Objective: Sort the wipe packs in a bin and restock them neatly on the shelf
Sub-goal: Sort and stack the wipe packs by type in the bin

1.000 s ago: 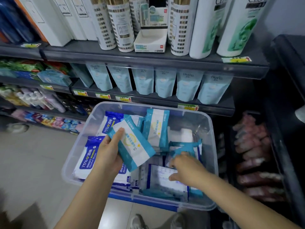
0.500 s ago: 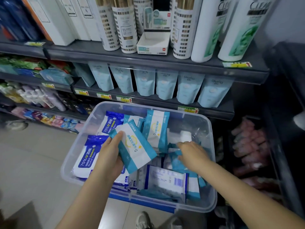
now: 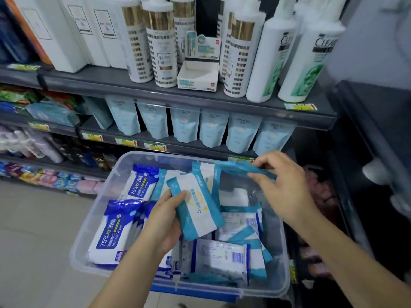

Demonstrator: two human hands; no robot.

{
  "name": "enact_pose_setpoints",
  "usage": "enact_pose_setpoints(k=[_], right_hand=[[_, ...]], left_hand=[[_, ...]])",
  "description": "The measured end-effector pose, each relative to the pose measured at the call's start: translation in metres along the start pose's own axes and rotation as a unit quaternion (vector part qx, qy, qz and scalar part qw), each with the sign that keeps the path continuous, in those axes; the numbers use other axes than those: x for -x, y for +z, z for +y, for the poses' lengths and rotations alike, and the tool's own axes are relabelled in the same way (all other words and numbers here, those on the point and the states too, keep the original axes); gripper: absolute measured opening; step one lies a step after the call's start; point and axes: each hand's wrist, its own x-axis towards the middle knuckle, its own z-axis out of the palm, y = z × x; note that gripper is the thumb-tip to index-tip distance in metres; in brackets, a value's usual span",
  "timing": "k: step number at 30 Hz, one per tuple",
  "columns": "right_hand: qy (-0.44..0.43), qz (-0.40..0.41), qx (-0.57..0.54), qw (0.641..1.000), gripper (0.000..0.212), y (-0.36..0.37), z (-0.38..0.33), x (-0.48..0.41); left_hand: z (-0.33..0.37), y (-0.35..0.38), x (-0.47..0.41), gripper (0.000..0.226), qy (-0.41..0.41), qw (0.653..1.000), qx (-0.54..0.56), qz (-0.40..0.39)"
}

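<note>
A clear plastic bin (image 3: 95,221) holds several wipe packs. Dark-blue alcohol wipe packs (image 3: 111,232) lie along its left side, and teal-and-white packs (image 3: 224,256) fill the middle and right. My left hand (image 3: 164,221) grips a teal-and-white pack (image 3: 198,210) over the bin's middle. My right hand (image 3: 282,185) pinches another teal pack (image 3: 235,166) by its edge, lifted above the bin's far right corner.
A grey shelf (image 3: 178,98) above carries tall white bottles and a small open carton (image 3: 198,76). The shelf below it holds a row of pale-blue pouches (image 3: 213,127). A dark fixture (image 3: 367,152) stands close on the right. Bare floor (image 3: 33,230) lies to the left.
My right hand has risen from among the packs at the bin's right, bringing a teal pack up toward the far rim. My left hand keeps its pack almost where it was.
</note>
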Motion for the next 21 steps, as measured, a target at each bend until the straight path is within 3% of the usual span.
enact_pose_setpoints(k=[2,5,9,12,16,19,21], right_hand=[[-0.099,-0.053,-0.030,0.993,0.031,0.017,-0.011,0.013],[-0.158,-0.151,0.007,0.976,0.036,0.047,-0.008,0.033],[-0.183,-0.182,0.041,0.965,0.033,0.061,0.005,0.043],[-0.123,-0.157,-0.021,0.980,0.044,0.058,0.003,0.039],[-0.006,-0.062,-0.110,0.992,0.044,0.050,-0.004,0.024],[0.116,-0.103,-0.165,0.974,0.031,0.058,-0.006,0.017],[0.165,-0.139,-0.161,0.963,0.035,0.066,-0.006,0.017]], left_hand=[[-0.001,0.006,-0.001,0.027,-0.011,1.000,0.012,-0.020],[0.002,0.011,0.000,0.046,-0.021,0.997,0.044,-0.058],[0.008,0.007,0.004,0.031,0.021,0.997,0.043,-0.060],[0.011,0.004,0.006,0.028,0.047,0.997,0.048,-0.044],[0.015,0.000,0.007,0.028,0.058,0.996,0.058,-0.034],[0.015,-0.002,0.009,0.025,0.063,0.996,0.046,-0.040],[0.014,0.000,0.009,0.024,0.063,0.996,0.039,-0.047]])
